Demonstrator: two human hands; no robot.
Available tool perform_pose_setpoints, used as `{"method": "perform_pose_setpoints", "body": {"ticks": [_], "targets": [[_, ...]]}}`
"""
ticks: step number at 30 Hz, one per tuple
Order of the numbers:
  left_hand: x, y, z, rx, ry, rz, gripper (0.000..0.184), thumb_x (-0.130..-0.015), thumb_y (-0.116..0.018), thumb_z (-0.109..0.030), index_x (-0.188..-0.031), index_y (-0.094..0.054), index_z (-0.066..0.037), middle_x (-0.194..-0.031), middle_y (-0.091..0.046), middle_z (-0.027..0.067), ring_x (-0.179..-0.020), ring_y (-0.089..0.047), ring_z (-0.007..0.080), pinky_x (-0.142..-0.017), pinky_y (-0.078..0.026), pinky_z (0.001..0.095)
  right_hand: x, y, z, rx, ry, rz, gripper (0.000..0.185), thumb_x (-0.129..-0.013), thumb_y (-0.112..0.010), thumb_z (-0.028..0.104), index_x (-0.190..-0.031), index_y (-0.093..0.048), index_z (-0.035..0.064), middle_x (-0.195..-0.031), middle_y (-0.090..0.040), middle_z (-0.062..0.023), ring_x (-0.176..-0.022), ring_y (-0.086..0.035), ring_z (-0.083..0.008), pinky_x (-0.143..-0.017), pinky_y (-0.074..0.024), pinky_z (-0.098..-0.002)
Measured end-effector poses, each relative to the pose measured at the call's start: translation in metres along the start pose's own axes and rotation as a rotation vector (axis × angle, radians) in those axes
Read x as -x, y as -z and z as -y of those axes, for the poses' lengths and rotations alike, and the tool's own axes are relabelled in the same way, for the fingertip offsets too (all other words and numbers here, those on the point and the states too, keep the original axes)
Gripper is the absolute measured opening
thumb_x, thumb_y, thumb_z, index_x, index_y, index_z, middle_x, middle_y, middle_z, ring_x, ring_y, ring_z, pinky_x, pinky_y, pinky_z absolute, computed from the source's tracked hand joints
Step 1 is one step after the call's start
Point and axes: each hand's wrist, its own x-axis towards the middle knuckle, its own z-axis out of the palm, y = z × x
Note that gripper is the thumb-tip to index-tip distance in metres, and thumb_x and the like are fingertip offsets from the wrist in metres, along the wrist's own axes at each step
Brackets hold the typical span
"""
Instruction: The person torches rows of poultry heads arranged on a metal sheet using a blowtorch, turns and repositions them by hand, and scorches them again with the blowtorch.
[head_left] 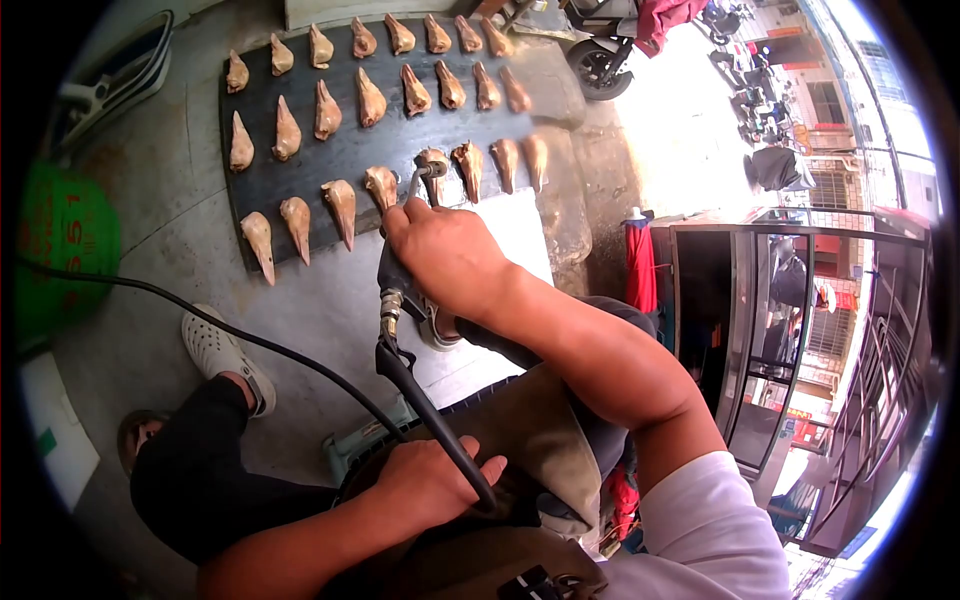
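Observation:
My right hand [445,255] is wrapped around the black handle of a gas torch [392,265]. The torch's bent metal tube ends in a round nozzle right over one tan, plucked poultry head [433,157], probably a duck's, in the nearest row. A brass fitting joins the handle to a thick black hose [425,400]. Low in the view, my left hand [430,482] is closed around that hose near my lap, its fingers partly hidden. Several similar heads [340,212] lie in three rows on a dark board [310,175]. No flame can be made out.
The hose trails left past a green gas cylinder [70,250]. My shoe [225,355] stands on the concrete floor [290,340]. A scooter wheel [598,70] is beyond the board, and a metal-framed glass cabinet [765,340] stands at the right.

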Motion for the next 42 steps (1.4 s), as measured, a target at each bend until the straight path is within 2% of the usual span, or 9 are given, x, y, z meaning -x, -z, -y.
{"method": "perform_pose_setpoints", "body": {"ticks": [12,21,23,26,30,42], "targets": [[-0.002,0.009,-0.007,-0.034,0.046,0.068,0.042,-0.094,-0.059,-0.041,-0.072,-0.055,-0.005,-0.066,-0.06,0.0144,-0.065,-0.064,0.0389,-0.057,-0.052,0.0494,0.008,-0.013,-0.008,0.015,0.005,-0.072,0.029,-0.075,-0.067,0.007,-0.098,-0.052,-0.002,-0.088,-0.06,-0.0168,-0.073,-0.067,-0.0343,-0.065,-0.0559,-0.041],[0.001,0.003,-0.005,-0.108,-0.014,0.091,0.041,-0.094,-0.058,-0.041,-0.074,-0.058,-0.006,-0.067,-0.063,0.0134,-0.064,-0.065,0.037,-0.055,-0.052,0.0479,0.019,-0.019,-0.005,0.004,0.004,-0.05,0.046,-0.066,-0.073,0.009,-0.105,-0.05,-0.0011,-0.092,-0.059,-0.0149,-0.081,-0.066,-0.0343,-0.069,-0.0554,-0.0404],[0.001,0.007,-0.008,-0.117,-0.04,0.091,0.04,-0.094,-0.058,-0.041,-0.075,-0.06,-0.005,-0.065,-0.063,0.0139,-0.062,-0.065,0.037,-0.055,-0.052,0.0478,0.022,-0.019,-0.007,-0.021,-0.008,-0.062,0.048,-0.068,-0.072,0.009,-0.11,-0.05,-0.001,-0.092,-0.058,-0.0153,-0.081,-0.065,-0.0349,-0.07,-0.0552,-0.0411],[0.002,0.005,-0.009,-0.109,0.058,0.123,0.041,-0.094,-0.058,-0.041,-0.077,-0.063,-0.005,-0.065,-0.065,0.0164,-0.062,-0.066,0.037,-0.056,-0.053,0.0477,0.025,-0.023,-0.011,-0.053,-0.021,-0.12,0.05,-0.071,-0.069,0.008,-0.116,-0.049,-0.0004,-0.093,-0.058,-0.0158,-0.081,-0.065,-0.0361,-0.071,-0.0546,-0.0422],[0.002,0.0,-0.007,-0.122,0.075,0.14,0.042,-0.093,-0.057,-0.041,-0.079,-0.063,-0.003,-0.067,-0.067,0.0189,-0.064,-0.068,0.0372,-0.058,-0.054,0.0477,0.031,-0.025,-0.015,-0.099,-0.022,-0.15,0.048,-0.075,-0.064,0.009,-0.12,-0.048,0.0004,-0.093,-0.058,-0.0163,-0.081,-0.064,-0.0369,-0.071,-0.0538,-0.0432],[0.007,0.003,-0.008,-0.167,0.123,0.274,0.047,-0.095,-0.054,-0.046,-0.085,-0.064,-0.001,-0.077,-0.07,0.0201,-0.075,-0.07,0.0378,-0.067,-0.055,0.0486,0.043,-0.044,-0.024,-0.036,-0.061,-0.11,0.042,-0.08,-0.059,0.011,-0.12,-0.049,0.001,-0.092,-0.057,-0.0164,-0.082,-0.064,-0.0366,-0.07,-0.0536,-0.0442]]}}
